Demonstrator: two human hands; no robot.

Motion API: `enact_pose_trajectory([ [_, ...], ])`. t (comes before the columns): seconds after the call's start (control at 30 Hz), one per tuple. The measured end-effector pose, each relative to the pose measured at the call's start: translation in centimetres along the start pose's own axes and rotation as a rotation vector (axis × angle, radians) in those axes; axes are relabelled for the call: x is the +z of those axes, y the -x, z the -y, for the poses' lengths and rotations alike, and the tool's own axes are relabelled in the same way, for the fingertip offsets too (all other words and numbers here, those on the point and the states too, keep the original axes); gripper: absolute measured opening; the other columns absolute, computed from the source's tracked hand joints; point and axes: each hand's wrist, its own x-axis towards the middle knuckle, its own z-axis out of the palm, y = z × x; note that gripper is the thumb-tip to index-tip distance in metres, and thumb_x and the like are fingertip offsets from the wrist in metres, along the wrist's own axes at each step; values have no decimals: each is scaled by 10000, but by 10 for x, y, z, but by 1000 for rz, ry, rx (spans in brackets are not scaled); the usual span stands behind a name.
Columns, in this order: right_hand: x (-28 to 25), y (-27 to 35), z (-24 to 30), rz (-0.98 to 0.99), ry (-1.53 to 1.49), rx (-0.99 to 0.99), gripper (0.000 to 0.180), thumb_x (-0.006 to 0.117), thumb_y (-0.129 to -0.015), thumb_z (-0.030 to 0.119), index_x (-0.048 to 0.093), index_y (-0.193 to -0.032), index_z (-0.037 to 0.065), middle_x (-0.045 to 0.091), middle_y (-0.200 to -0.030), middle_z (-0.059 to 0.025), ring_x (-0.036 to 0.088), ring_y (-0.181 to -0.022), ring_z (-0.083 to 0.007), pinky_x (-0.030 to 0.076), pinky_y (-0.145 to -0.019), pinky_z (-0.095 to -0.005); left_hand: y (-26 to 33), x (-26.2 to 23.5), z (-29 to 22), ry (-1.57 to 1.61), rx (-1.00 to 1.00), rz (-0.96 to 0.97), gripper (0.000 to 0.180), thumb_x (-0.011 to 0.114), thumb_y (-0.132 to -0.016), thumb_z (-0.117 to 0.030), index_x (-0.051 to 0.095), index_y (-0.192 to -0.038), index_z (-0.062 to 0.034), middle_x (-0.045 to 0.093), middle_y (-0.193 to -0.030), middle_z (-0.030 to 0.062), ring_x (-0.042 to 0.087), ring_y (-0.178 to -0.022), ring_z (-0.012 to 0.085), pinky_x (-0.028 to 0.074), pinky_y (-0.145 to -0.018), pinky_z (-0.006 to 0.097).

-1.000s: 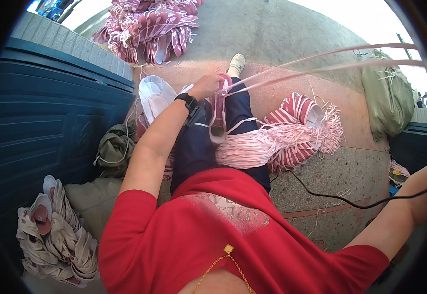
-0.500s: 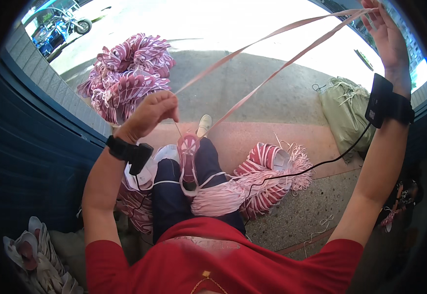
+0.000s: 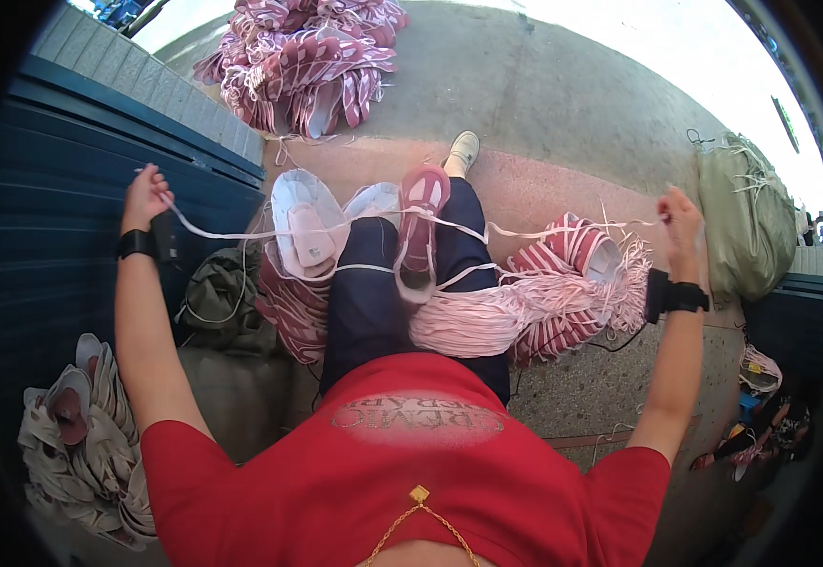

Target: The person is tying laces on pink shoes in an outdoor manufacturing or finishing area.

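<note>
A pink and dark-rose shoe upper [image 3: 421,227] rests on my thigh. Its pale shoelace [image 3: 218,235] stretches out to both sides across the toe part. My left hand [image 3: 149,197], far out to the left, is closed on one end of the lace. Out to the right, my right hand [image 3: 681,224] is closed on the other end, slightly blurred. A loose band crosses my thighs by the shoe opening. Beside the shoe upper, over my thigh, lies a thick bundle of pink laces [image 3: 463,323].
More striped uppers [image 3: 553,326] lie at my right, and pale-lined uppers [image 3: 303,227] at my left. A large pink pile [image 3: 322,66] stands ahead. A green sack [image 3: 747,217] is at the right, a blue metal panel [image 3: 62,180] at the left, with grey uppers [image 3: 81,435] below.
My right hand has come down from the upper right, and my left hand has moved out to the left. The lace now runs sideways both ways. The view has shifted too.
</note>
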Motion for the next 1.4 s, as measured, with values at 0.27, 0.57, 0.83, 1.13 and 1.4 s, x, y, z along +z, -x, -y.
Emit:
enact_pose_trajectory([
  [0.27,350,125,-100,611,641,-586,136,600,-895,162,690,-913,61,694,-980,-101,629,-997,-283,471,-857,-431,137,238,250,-580,-364,778,313,491,-1043,-398,582,-987,-105,390,-637,-66,332,-521,48,286,-474,240],
  [0.57,382,117,-129,259,797,-458,108,618,-872,169,704,-894,108,646,-1160,-50,533,-1196,-259,370,-987,-489,165,257,290,-996,339,896,434,512,-988,-342,677,-904,50,686,-841,196,638,-749,304,482,-737,418],
  [0.83,403,118,-116,264,912,-352,138,642,-872,222,747,-901,137,631,-1153,-34,505,-1179,-264,349,-959,-511,164,248,296,-1155,289,835,312,558,-947,-229,677,-837,37,663,-721,179,640,-680,311,495,-678,408],
  [1.13,395,115,-106,213,1048,-426,212,692,-857,325,767,-814,132,679,-920,-59,581,-1007,-257,377,-860,-453,151,247,313,-1299,677,659,250,571,-908,-212,695,-877,2,693,-842,222,686,-853,388,520,-753,457],
  [1.4,397,117,-113,188,1045,-552,266,665,-866,327,761,-778,95,681,-872,-78,585,-968,-260,389,-803,-447,160,253,301,-1567,1044,658,173,567,-902,-202,694,-871,-89,695,-862,145,660,-882,351,497,-721,513],
])
